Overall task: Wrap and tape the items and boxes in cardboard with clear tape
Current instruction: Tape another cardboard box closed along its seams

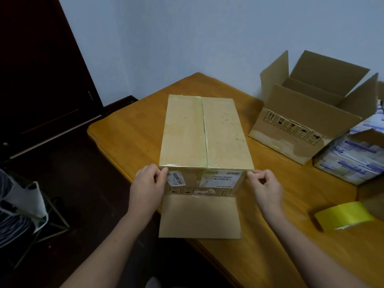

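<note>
A closed cardboard box (204,134) lies on the wooden table (128,132), its top seam covered with clear tape. Shipping labels sit on its near face, and one loose flap (199,217) hangs flat toward me over the table edge. My left hand (148,183) grips the box's near left corner, thumb on the front face. My right hand (265,187) has its fingers curled, the fingertips pinching at the near right corner. A roll of yellowish clear tape (345,218) lies on the table to the right.
An open empty cardboard box (307,125) stands at the back right. A carton of white and blue packets (351,159) sits at the right edge. On the dark floor to the left are a metal stand (52,217) with a white bag (29,202), and a dark door (41,69).
</note>
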